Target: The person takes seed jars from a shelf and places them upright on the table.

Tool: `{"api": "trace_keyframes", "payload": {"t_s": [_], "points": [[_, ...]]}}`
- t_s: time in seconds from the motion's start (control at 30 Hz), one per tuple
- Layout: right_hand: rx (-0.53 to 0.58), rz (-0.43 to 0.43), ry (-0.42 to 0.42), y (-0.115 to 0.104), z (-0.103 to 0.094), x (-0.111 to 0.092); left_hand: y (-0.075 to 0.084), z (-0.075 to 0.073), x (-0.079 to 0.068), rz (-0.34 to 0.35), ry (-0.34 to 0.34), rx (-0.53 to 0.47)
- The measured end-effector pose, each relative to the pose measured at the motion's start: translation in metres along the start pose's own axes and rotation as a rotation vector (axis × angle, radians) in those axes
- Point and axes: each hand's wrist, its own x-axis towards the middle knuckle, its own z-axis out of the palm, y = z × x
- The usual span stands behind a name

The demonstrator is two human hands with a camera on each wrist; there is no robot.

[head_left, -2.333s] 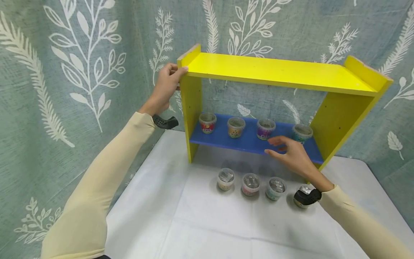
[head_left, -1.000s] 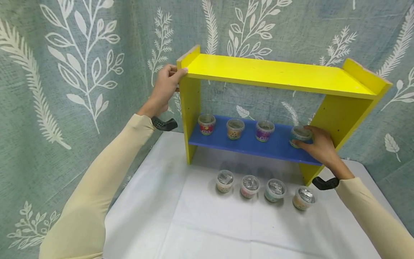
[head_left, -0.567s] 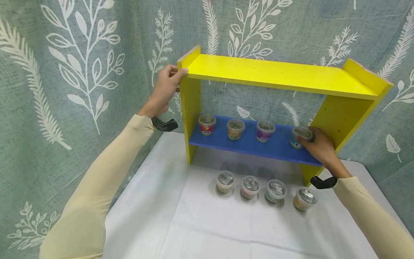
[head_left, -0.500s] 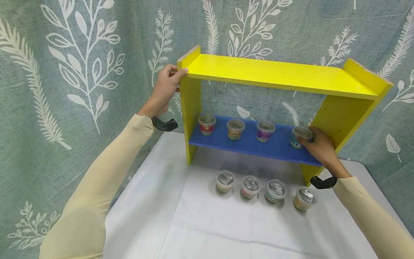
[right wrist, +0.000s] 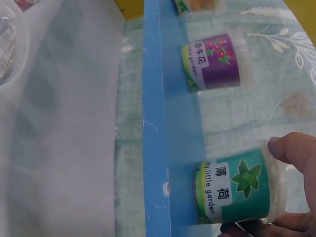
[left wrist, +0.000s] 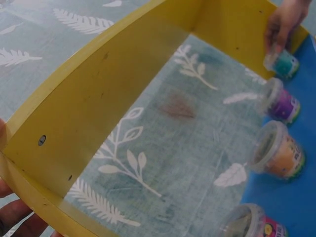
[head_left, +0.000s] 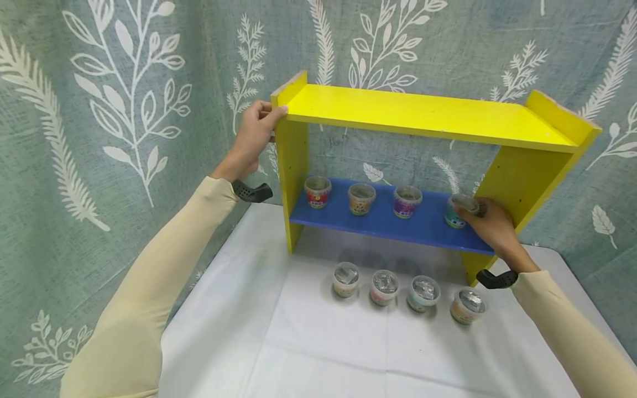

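Note:
My left hand (head_left: 252, 132) grips the upper left corner of a yellow shelf unit (head_left: 423, 113), thumb on the front edge and fingers behind the side board. My right hand (head_left: 492, 224) holds a teal-labelled plastic cup (right wrist: 237, 190) by its rim, at the right end of the blue shelf (head_left: 393, 228). In the right wrist view the thumb lies on one side of the rim and fingers on the other; the label bears a green leaf. To its left on that shelf stand a purple cup (head_left: 407, 202), an orange cup (head_left: 361, 200) and a red cup (head_left: 317, 192).
On the white table (head_left: 323, 337), in front of the unit, several foil-topped cups stand in a row, from a pale cup (head_left: 345, 279) to a tan cup (head_left: 468, 307) at the right. A patterned green curtain (head_left: 199, 83) hangs behind and at the left.
My right hand has moved from above the shelf's front edge to the teal cup at the right and taken hold of its rim. My left hand has stayed on the shelf unit's corner.

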Motion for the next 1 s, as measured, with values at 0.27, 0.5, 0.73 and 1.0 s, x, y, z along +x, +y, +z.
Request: {"api": "trace_keyframes", "payload": {"t_s": [0.27, 0.5, 0.73, 1.0], "points": [[0.019, 0.000, 0.002, -0.002, 0.000, -0.002, 0.000, 0.000, 0.000, -0.003, 0.000, -0.010], [0.036, 0.008, 0.013, -0.003, 0.001, -0.005, 0.000, 0.000, 0.000, -0.008, 0.004, 0.001], [0.027, -0.005, 0.025, -0.005, 0.000, -0.010, 0.002, 0.000, 0.000, -0.005, 0.003, -0.012], [0.030, -0.017, 0.019, -0.010, 0.002, -0.018, 0.000, 0.000, 0.000, -0.013, 0.006, -0.009]]}}
